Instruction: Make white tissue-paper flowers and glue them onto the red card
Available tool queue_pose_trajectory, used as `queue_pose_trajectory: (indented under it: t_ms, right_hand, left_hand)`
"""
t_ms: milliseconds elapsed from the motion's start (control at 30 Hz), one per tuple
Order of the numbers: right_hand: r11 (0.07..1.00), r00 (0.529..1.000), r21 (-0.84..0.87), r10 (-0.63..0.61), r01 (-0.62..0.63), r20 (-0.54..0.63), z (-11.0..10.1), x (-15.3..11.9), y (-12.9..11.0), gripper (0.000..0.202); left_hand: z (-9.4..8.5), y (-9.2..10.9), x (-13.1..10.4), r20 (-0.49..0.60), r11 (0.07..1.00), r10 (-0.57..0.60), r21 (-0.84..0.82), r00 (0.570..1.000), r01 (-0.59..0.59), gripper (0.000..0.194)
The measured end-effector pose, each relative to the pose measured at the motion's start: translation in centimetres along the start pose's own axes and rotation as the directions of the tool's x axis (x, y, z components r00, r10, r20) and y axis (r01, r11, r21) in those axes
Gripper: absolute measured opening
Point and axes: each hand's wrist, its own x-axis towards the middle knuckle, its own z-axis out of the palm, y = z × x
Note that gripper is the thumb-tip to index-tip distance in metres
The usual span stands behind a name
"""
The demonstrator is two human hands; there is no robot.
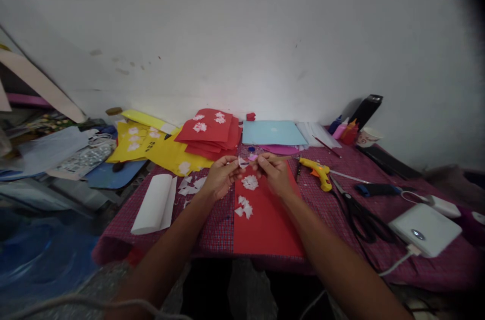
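My left hand (pixel 223 177) pinches a small white paper piece (pixel 242 162) between thumb and fingers, above the far part of a red sheet (pixel 271 231). Close beside it, my right hand (pixel 275 173) is closed on a thin brown stick (pixel 283 158), like a paintbrush handle; its tip by the paper is too small to make out. Below my hands, a ruffled white paper flower (pixel 250 182) lies on the red sheet. Nearer to me on that sheet is a cluster of torn white paper (pixel 247 207). More white scraps (pixel 192 187) lie left of my left hand.
A white paper roll (pixel 151 204) lies at left. Behind are flower-decorated red sheets (pixel 208 128), yellow sheets (pixel 170 151) and a light-blue folder (pixel 273 132). At right are a yellow glue gun (pixel 320 173), black scissors (pixel 358 214), a white box (pixel 426 229) and paint bottles (pixel 349 132).
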Motion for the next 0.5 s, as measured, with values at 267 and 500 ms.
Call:
queue_pose_trajectory:
  t_ms: [267, 500]
  right_hand:
    - [0.999, 0.999, -0.04, -0.015, 0.013, -0.032, 0.18, -0.38, -0.35, 0.026]
    - [0.996, 0.999, 0.068, 0.052, -0.051, -0.004, 0.19, 0.08, 0.22, 0.025]
  left_hand:
    - [0.28, 0.13, -0.26, 0.033, 0.999, -0.01, 0.042, 0.999, 0.009, 0.035]
    - [0.3, 0.04, -0.42, 0.067, 0.994, -0.013, 0.108, 0.998, 0.005, 0.034]
